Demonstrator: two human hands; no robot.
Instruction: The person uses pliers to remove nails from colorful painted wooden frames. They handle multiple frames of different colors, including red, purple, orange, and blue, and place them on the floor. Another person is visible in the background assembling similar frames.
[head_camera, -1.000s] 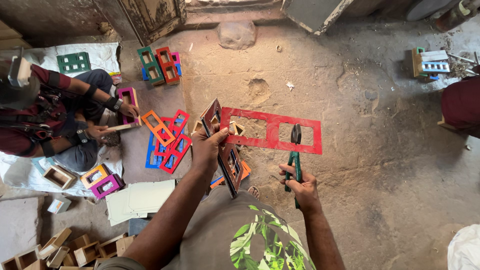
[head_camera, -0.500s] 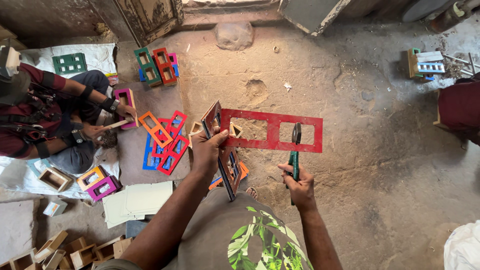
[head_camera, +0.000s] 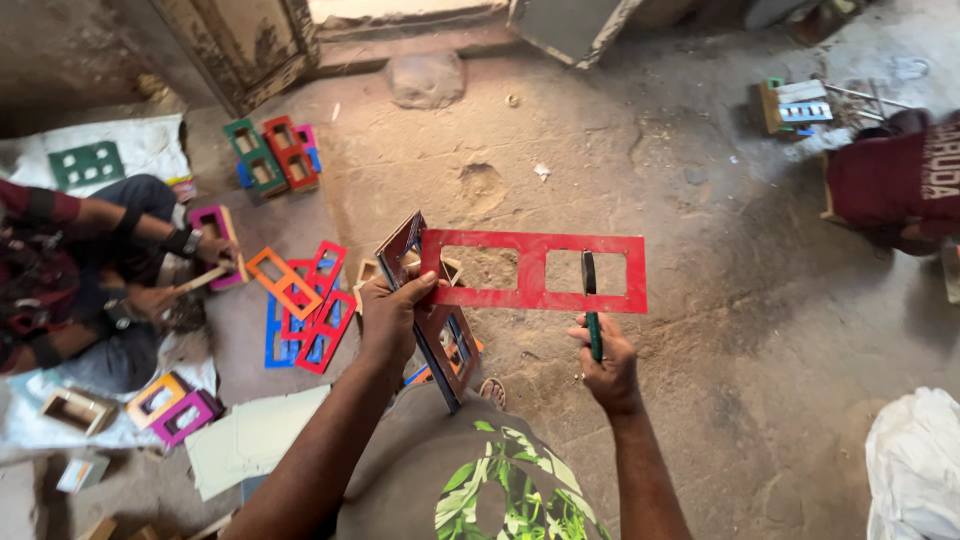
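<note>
- Left hand (head_camera: 392, 318) closed on the left end of a red frame panel (head_camera: 535, 272), thumb pressed over the front face, fingers wrapped behind.
- Red frame panel held flat-on and roughly level above the dirt floor (head_camera: 720, 330), with three rectangular cut-outs in a row; right end free, clear of everything.
- Also gripped in the left hand, behind the red panel: a darker frame piece (head_camera: 443, 345), tilted, lower end hanging toward the lap.
- Right hand (head_camera: 606, 365) fisted around the green handle of a tool (head_camera: 592, 300), dark upper end rising in front of the panel beside its rightmost cut-out; touching or just in front, cannot tell.
- Open bare floor to the right of and beyond the panel.
- Left side crowded: loose coloured frames (head_camera: 305, 300) in orange, red and blue lying overlapped on the floor, near the left hand.
- Another person (head_camera: 70, 270) seated far left, hands on a pink frame (head_camera: 215, 235).
- Stacked green and red frames (head_camera: 270, 152) farther back by the door edge.
</note>
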